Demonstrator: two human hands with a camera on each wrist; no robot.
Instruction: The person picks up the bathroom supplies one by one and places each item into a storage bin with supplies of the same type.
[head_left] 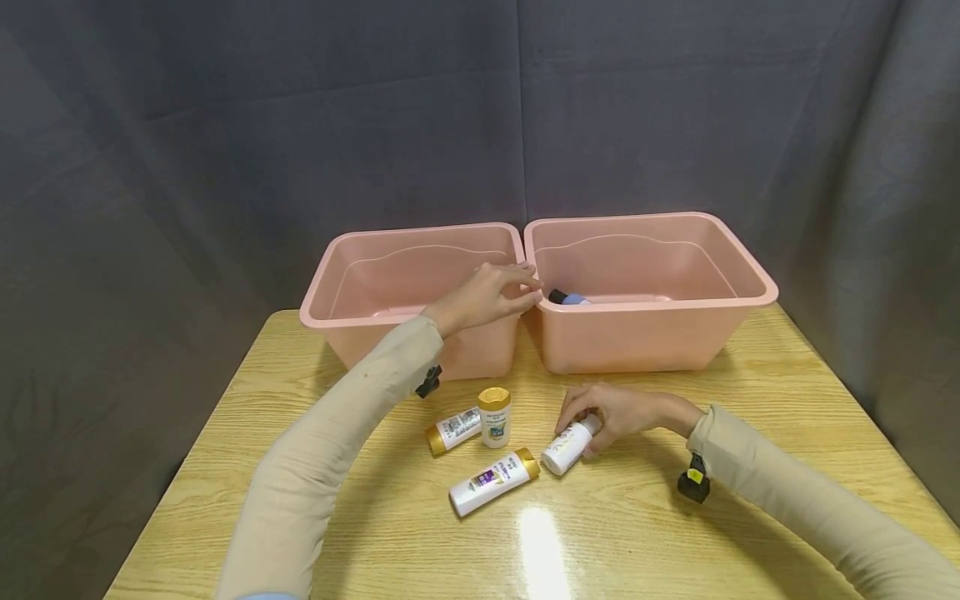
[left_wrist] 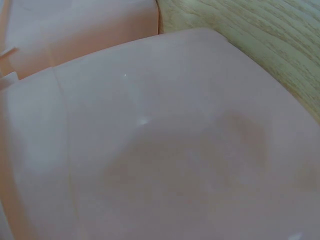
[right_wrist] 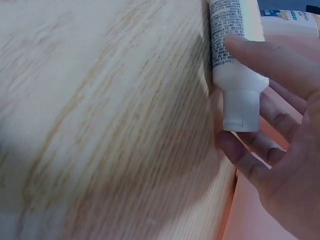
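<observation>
My left hand hovers over the adjoining rims of two pink bins, fingers relaxed and holding nothing. Just past its fingertips a blue bottle with a black cap lies inside the right bin. The left bin shows nothing inside. My right hand grips a white bottle lying on the table. In the right wrist view my thumb lies across the white bottle and my fingers curl under its cap end.
Three gold-capped bottles sit on the wooden table: one lying, one upright, one lying with a purple label. The left wrist view is filled by a pink bin wall. A grey curtain hangs behind.
</observation>
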